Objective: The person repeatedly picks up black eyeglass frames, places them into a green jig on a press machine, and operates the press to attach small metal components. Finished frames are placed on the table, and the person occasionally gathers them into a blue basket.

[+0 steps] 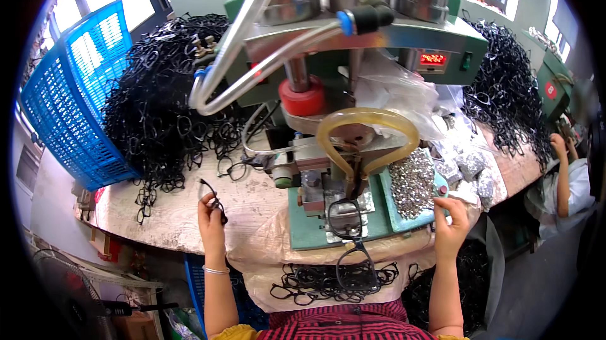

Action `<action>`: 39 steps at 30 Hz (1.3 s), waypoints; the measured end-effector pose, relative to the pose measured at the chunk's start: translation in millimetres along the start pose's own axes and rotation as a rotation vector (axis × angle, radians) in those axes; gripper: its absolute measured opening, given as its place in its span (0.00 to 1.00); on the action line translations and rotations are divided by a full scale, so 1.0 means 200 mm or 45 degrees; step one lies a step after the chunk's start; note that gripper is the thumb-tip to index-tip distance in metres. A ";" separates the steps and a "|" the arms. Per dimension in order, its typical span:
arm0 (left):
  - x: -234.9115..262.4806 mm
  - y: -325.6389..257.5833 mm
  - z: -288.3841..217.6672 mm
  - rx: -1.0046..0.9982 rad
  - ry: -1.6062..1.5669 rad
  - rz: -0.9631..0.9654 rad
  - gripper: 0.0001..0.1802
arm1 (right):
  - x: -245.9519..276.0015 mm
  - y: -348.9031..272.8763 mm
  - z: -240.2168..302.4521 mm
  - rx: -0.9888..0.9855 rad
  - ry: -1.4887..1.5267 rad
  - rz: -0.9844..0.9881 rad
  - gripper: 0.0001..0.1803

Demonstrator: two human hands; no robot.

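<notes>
Meanwhile our left hand (211, 217) pinched a black eyeglass frame (214, 196) above the worktable (177, 214), its long axis tilted from upper left to lower right, the upper end pointing toward the heap of black frames (164, 106). Our right hand (449, 221) hovered at the tray of small silver parts (411, 182), fingertips closed together, though we could not tell what they gripped. Another frame (346, 219) lay on the green machine base (309, 226).
</notes>
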State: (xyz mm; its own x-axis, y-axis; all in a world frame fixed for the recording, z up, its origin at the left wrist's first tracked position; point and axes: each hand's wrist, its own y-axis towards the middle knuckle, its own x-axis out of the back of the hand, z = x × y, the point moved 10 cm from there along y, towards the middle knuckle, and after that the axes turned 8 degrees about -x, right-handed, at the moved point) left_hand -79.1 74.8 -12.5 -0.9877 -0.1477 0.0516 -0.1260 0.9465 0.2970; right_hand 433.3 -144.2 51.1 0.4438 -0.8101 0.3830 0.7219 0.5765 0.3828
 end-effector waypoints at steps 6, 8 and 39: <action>-0.29 0.03 -0.15 -0.251 -0.136 0.018 0.09 | -0.41 0.02 0.54 0.149 0.465 0.492 0.16; -0.37 0.02 -0.07 -0.243 -0.250 0.095 0.08 | -0.55 0.03 0.54 0.034 0.681 0.584 0.23; -1.03 -0.58 -1.12 -1.497 0.257 0.966 0.14 | -0.35 0.15 0.05 0.285 -0.347 0.129 0.09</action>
State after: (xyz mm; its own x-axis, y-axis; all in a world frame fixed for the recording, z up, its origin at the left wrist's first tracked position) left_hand 160.1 -68.6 155.8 -0.7371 0.1489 0.6592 0.6706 0.0404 0.7407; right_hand 419.1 -68.4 44.5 0.3277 -0.7069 0.6267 0.5340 0.6859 0.4944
